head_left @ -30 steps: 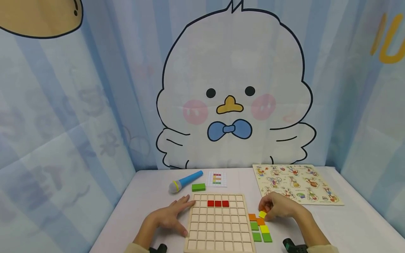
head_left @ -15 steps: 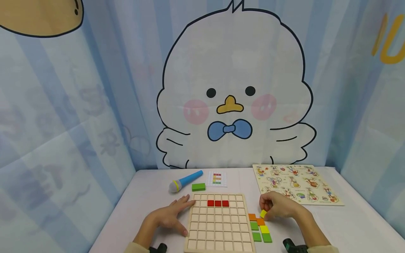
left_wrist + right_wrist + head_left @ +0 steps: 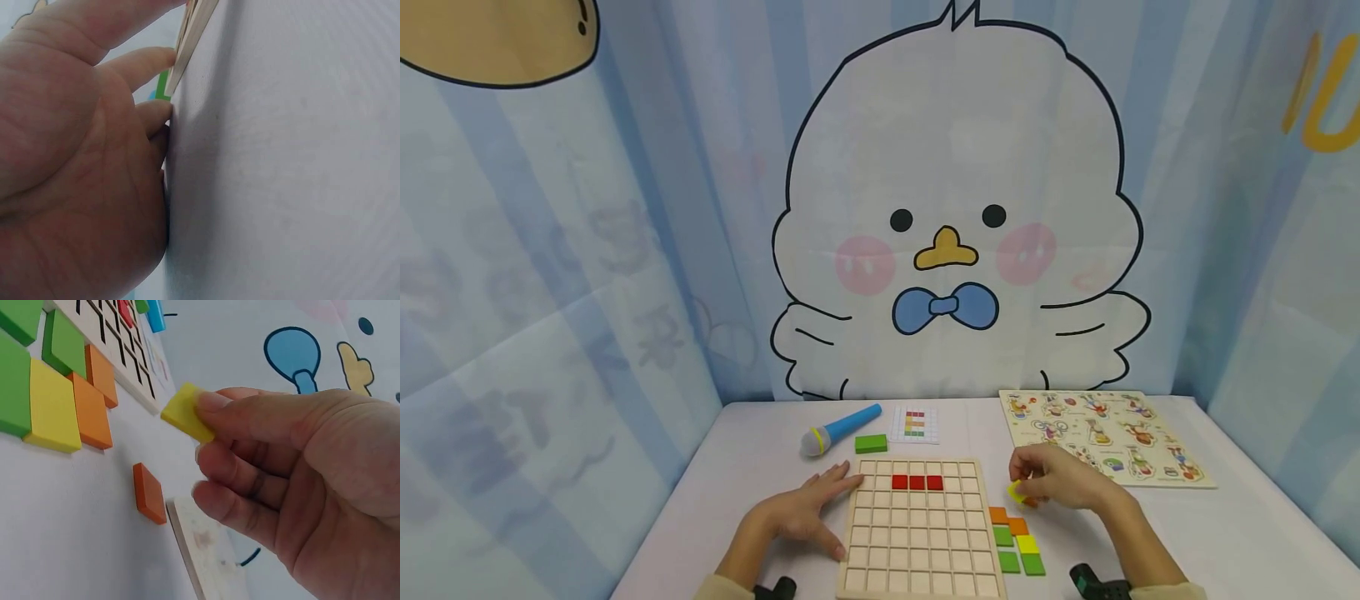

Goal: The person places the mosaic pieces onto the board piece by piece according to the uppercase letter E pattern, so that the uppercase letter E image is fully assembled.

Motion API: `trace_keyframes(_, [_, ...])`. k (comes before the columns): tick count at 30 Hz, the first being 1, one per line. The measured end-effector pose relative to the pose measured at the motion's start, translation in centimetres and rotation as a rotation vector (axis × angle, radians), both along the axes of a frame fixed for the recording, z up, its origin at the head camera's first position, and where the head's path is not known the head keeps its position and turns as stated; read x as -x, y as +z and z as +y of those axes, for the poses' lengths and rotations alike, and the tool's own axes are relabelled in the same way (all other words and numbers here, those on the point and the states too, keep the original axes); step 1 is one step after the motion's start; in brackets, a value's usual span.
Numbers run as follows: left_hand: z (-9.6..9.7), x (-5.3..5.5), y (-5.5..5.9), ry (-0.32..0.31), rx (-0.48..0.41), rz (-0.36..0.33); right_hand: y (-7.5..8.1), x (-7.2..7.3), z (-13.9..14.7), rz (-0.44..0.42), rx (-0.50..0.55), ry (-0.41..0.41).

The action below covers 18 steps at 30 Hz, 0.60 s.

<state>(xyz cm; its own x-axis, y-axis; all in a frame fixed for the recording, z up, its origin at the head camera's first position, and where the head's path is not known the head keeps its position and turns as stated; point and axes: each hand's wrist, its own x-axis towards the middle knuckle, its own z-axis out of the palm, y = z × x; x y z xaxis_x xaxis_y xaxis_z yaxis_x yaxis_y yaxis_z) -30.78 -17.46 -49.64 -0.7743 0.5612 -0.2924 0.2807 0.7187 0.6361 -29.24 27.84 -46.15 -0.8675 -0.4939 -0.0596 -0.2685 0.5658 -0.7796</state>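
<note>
My right hand (image 3: 1060, 477) pinches a yellow square tile (image 3: 187, 412) between thumb and fingers, lifted off the table to the right of the wooden grid board (image 3: 925, 537). Three red tiles (image 3: 917, 482) sit in a row of cells near the board's far edge. Beside the board's left edge, my left hand (image 3: 805, 508) lies with fingers spread, thumb and index finger touching the rim. Below the right hand an orange tile (image 3: 150, 495) lies on the table, mostly hidden in the head view. Loose orange tiles (image 3: 1017, 526), green tiles (image 3: 1003, 536) and a yellow tile (image 3: 1027, 544) lie along the board's right side.
Behind the board are a green block (image 3: 871, 443), a blue toy microphone (image 3: 842, 429) and a small card (image 3: 914, 425) with a coloured grid pattern. A wooden picture puzzle board (image 3: 1105, 437) lies at the back right. A patterned curtain (image 3: 955, 150) closes off the back.
My right hand has risen and shifted slightly away from me and left, carrying the yellow tile off the table. The left hand has kept its place at the board.
</note>
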Motion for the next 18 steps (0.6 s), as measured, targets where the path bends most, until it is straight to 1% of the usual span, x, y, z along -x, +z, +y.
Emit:
trace_keyframes(3, [-0.1, 0.1, -0.1, 0.000, 0.002, 0.000, 0.0, 0.2, -0.9, 0.028, 0.064, -0.021])
trace_keyframes(6, [-0.1, 0.2, -0.2, -0.001, -0.001, -0.005, -0.1, 0.3, -2.1, 0.069, 0.129, -0.070])
trace_keyframes(9, [-0.2, 0.2, -0.3, -0.001, -0.008, -0.011, -0.4, 0.4, -3.3, 0.087, 0.220, -0.116])
trace_keyframes(12, [-0.2, 0.3, -0.4, -0.004, -0.015, -0.018, -0.7, 0.5, -4.2, 0.088, 0.302, -0.147])
trace_keyframes(15, [-0.2, 0.3, -0.5, -0.002, -0.014, -0.025, -0.9, 0.5, -5.0, 0.096, 0.322, -0.172])
trace_keyframes(18, [-0.2, 0.3, -0.5, -0.001, -0.009, -0.026, -1.1, 0.7, -5.7, 0.109, 0.305, -0.177])
